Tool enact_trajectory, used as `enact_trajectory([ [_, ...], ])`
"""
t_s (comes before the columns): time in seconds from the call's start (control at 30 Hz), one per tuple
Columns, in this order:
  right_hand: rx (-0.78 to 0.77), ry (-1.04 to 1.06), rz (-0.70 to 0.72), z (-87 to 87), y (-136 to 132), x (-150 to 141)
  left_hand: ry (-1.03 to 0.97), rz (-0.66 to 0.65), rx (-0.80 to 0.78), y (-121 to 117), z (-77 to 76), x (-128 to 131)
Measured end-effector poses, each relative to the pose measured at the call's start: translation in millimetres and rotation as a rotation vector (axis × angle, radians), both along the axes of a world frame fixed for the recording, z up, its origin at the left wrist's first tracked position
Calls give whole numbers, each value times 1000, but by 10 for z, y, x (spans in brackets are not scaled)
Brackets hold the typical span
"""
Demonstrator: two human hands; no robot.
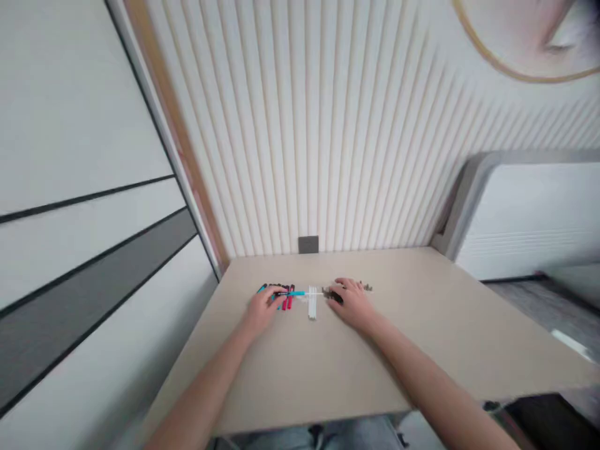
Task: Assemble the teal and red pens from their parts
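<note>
1. Work surface: a pale beige, smooth-topped counter [304, 369] stands against a white, vertically ribbed wall panel [281, 125]. The small items lie in a row across its far half.
2. Left hand [262, 307]: the grip is clamped, thumb and fingers together, on the dark end of a slim bright-blue pen-like barrel [296, 293]. The barrel lies crosswise, pointing right.
3. A thin white rod [320, 294] extends from the barrel's right end, passing across a bundle of slender white sticks [312, 307] and reaching close to the right hand [354, 303].
4. Right hand: palm down, fingers curved over small dark pieces. Whether its grip is apart or closed on any of them cannot be told; the fingers hide the contact.
5. Left of the white sticks: a group of red and blue slim tubes with dark ends [287, 304], side by side, partly covered by the left hand.
6. Right of the right hand: small dark brownish pieces [367, 287], too blurred to identify.
7. Surroundings: a dark grey square plate [308, 244] on the wall panel, beyond the white sticks; a light grey padded headboard [525, 212] at far right.
</note>
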State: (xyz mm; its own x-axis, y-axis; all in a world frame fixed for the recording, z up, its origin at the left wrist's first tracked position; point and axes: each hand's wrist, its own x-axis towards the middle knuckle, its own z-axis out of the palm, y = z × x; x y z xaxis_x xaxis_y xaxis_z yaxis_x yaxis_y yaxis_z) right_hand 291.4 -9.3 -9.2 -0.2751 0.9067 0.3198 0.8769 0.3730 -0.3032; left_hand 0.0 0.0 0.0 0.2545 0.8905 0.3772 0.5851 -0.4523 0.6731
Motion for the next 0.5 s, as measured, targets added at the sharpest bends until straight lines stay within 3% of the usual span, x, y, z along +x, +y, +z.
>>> enact_trajectory([
  [0.5, -18, 90, 86, -78, 147, -25, -32, 5, 32, -1, 18, 8],
])
